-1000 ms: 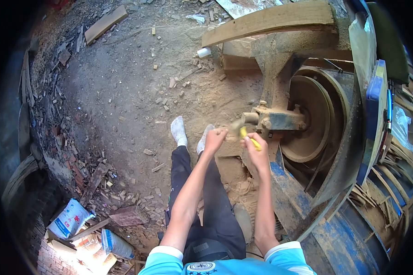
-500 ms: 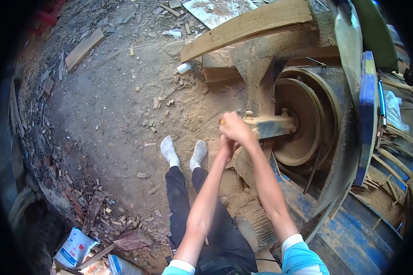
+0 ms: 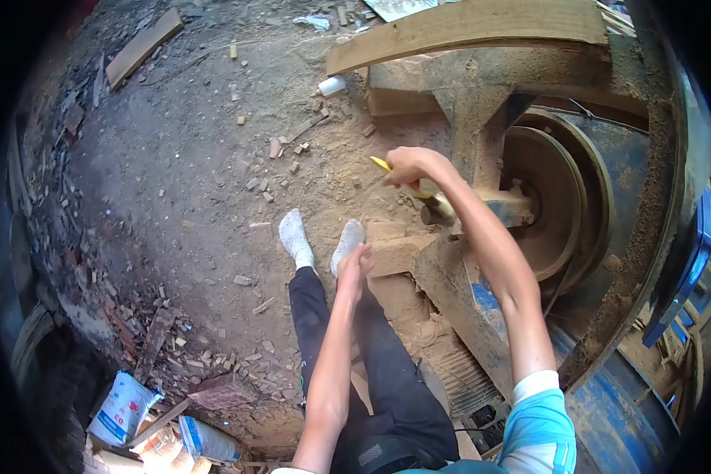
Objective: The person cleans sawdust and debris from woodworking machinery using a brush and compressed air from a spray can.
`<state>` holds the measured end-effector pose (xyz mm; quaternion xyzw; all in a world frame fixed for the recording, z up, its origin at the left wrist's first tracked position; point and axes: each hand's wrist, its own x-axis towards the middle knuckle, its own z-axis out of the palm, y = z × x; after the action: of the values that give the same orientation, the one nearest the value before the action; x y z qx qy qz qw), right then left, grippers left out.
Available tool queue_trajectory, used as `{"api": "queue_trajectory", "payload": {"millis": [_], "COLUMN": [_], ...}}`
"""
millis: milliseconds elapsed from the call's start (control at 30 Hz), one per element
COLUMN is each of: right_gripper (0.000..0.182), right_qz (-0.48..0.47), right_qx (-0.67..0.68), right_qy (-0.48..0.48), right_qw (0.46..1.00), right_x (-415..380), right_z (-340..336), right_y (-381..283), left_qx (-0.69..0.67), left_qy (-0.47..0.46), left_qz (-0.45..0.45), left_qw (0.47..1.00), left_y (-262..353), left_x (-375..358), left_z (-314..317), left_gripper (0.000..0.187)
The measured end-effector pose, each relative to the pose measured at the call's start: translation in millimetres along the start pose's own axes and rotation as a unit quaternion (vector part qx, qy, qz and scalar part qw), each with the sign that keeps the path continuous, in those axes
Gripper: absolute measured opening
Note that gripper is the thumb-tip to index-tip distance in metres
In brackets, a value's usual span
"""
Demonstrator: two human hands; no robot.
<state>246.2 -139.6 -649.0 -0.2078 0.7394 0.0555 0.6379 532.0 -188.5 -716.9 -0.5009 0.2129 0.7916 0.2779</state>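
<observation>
The right hand [image 3: 409, 166] is closed around the yellow handle [image 3: 383, 165] of a hammer, whose head [image 3: 438, 207] hangs just beside the shaft end [image 3: 504, 207] that sticks out from the hub of the big wheel [image 3: 549, 201]. The left hand [image 3: 357, 262] is lower and nearer the body, fingers loosely curled, near the sawdust-caked block [image 3: 391, 253] at the foot of the machine; whether it holds anything I cannot tell, as the fingers hide the palm. Judging from this, the work is driving on the shaft end, and it would go best with short, square blows: keep the hammer face flat to the metal, let the wrist do the swing, and keep the left hand clear of the strike line, since a glancing hit off the dusty steel could skid toward it. A firmer grip nearer the handle's end would give more control than choking up. The socked feet [image 3: 296, 235] rest on loose sawdust, so a steady stance matters before any hard swing. The ground [image 3: 189, 158] is packed dirt strewn with wood chips, offcuts and a small white bottle [image 3: 331, 85]. A plank [image 3: 466, 28] lies across the top of the machine frame [image 3: 482, 103], and another board [image 3: 142, 47] lies far off on the dirt. Blue-painted housing [image 3: 608, 411] curves round the wheel on the right. At lower left, sacks [image 3: 122, 407] and broken bricks crowd a dark wall edge.
</observation>
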Motion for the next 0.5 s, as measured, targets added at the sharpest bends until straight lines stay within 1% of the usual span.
{"api": "queue_trajectory", "payload": {"millis": [33, 67, 100, 133, 167, 200, 233, 267, 300, 333, 400, 467, 500], "right_gripper": [0.03, 0.028, 0.027, 0.025, 0.019, 0.014, 0.01, 0.009, 0.011, 0.015, 0.021, 0.019, 0.016], "right_qz": [0.0, -0.014, -0.03, -0.051, -0.08, -0.112, -0.1, -0.085, -0.023, 0.041, 0.089, 0.187, 0.244], "right_qx": [0.048, 0.182, 0.31, 0.427, 0.395, 0.356, 0.295, 0.231, 0.194, 0.155, 0.082, 0.154, 0.111], "right_qy": [0.077, 0.13, 0.184, 0.24, 0.365, 0.482, 0.582, 0.673, 0.712, 0.744, 0.69, 0.622, 0.614], "right_qw": [0.996, 0.975, 0.932, 0.87, 0.84, 0.793, 0.751, 0.697, 0.675, 0.649, 0.713, 0.745, 0.742], "right_x": [-5, -14, -24, -34, -48, -64, -80, -94, -104, -115, -135, -145, -147], "right_z": [2, 8, 17, 25, 42, 64, 86, 107, 126, 141, 164, 175, 174], "right_y": [-1, 5, 11, 15, 16, 16, 18, 23, 31, 43, 73, 108, 125], "left_qx": [0.033, 0.042, 0.055, 0.069, 0.099, 0.131, 0.166, 0.202, 0.297, 0.325, 0.376, 0.541, 0.617], "left_qy": [0.018, -0.004, -0.017, -0.029, -0.041, -0.044, -0.046, -0.047, -0.089, -0.118, -0.169, -0.142, -0.127], "left_qz": [0.001, 0.002, -0.009, -0.015, -0.019, 0.008, 0.037, 0.064, 0.129, 0.162, 0.226, 0.255, 0.262], "left_qw": [0.999, 0.999, 0.998, 0.997, 0.994, 0.99, 0.984, 0.976, 0.942, 0.924, 0.883, 0.789, 0.731], "left_y": [3, 1, -4, -3, -1, 5, 11, 15, 20, 28, 48, 61, 64], "left_x": [-5, -4, -2, -2, -2, -3, -5, -3, 6, 11, 12, 10, 10], "left_z": [3, 3, 6, 14, 22, 34, 50, 62, 69, 81, 108, 122, 123], "left_gripper": [0.047, 0.039, 0.038, 0.036, 0.044, 0.045, 0.046, 0.048, 0.062, 0.06, 0.056, 0.053, 0.052]}}
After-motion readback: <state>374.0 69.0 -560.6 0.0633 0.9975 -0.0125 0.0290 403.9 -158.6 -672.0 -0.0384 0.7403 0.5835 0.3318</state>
